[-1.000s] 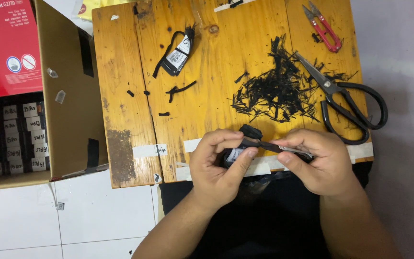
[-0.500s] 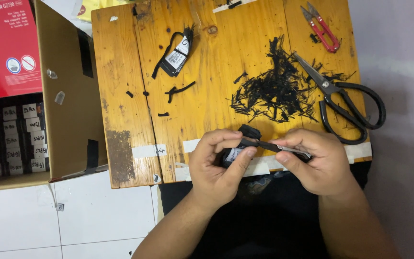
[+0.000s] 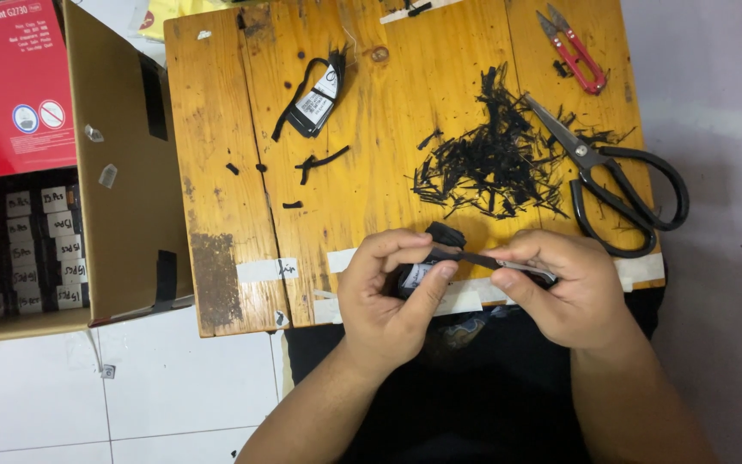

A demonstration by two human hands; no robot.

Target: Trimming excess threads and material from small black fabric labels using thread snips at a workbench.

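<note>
At the far left one open cardboard box point(image 3: 122, 172) sits on the white tiled floor point(image 3: 130, 395), with one red carton point(image 3: 10, 86) leaning at its top and rows of small labelled packs point(image 3: 36, 249) inside; their number cannot be told. Just beside it stands one wooden counter point(image 3: 216, 129). On its left half lies one small black cartridge with a white label point(image 3: 315, 103), a black strip looped around it, and near that a few stray black offcuts point(image 3: 319, 161). At the front edge of the counter, the left hand point(image 3: 388, 305) has its grip closed around a second small black cartridge point(image 3: 418, 275), thumb on top and fingers under it. One black strip point(image 3: 478, 258) runs from that cartridge to the right hand point(image 3: 564, 292), whose grip is pinched shut on the strip's other end. Behind the hands, well apart from them, lies one heap of black cut strips point(image 3: 495, 159). Right of the heap lies one pair of large black-handled scissors point(image 3: 624, 193), blades closed, and at the far right corner one pair of small red snips point(image 3: 573, 51).
</note>
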